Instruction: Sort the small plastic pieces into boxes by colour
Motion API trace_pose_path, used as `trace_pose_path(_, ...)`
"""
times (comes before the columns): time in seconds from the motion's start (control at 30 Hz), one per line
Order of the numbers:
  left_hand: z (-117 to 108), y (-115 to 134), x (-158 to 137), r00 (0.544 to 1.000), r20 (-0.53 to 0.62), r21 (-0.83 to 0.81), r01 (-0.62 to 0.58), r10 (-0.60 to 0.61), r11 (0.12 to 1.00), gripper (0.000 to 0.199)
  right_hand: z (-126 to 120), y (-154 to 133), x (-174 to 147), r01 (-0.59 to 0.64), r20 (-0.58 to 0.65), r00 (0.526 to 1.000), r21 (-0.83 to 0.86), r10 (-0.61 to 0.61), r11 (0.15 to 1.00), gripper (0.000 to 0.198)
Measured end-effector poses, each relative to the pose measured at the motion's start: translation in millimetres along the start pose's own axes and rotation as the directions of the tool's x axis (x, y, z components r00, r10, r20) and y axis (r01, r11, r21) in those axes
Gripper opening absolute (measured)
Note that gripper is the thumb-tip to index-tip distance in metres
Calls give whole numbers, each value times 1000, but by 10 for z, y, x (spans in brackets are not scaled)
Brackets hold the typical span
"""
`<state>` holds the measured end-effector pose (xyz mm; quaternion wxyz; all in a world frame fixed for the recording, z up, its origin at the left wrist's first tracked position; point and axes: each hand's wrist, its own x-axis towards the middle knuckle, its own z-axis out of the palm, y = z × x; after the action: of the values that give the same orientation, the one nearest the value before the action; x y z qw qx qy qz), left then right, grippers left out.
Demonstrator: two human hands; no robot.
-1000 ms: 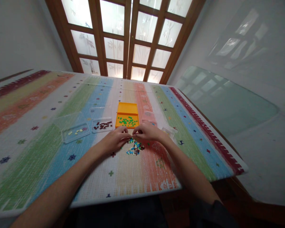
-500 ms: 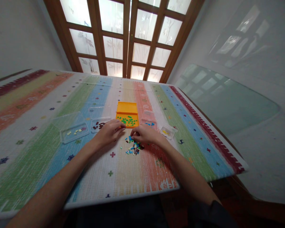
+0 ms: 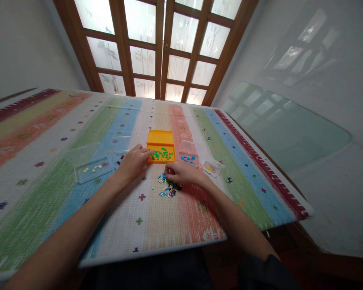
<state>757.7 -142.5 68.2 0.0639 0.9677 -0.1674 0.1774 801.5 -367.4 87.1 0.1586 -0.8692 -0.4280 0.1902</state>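
My left hand is at the left edge of an open yellow box, its closed fingertips reaching over the tray part. Whatever it pinches, if anything, is too small to make out. Several green toy bricks lie in that box. My right hand is down at a mixed pile of small bricks in blue, green, brown and white. Its fingers are bent together at the pile's far side, beside a blue brick; what they grip is hidden.
Left of the yellow box are a clear box with brown bricks, partly behind my left hand, and one with cream bricks. To the right are clear boxes with blue bricks and yellow bricks. A striped cloth covers the table.
My left hand has moved left and away from me, from the yellow box's front edge to its left edge. My right hand stays at the pile. The view has shifted slightly.
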Motion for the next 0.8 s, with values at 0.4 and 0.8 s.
trace_pose_path(0.4,5,163,-410,986,-69,-306,-167,153,937,32,-220,36,263,-88,-197,979,-162,55,983,18)
trace_pose_path(0.8,-187,110,-470,961,229,-604,13,157,797,23,-265,46,211,-75,-186,982,-259,27,963,26)
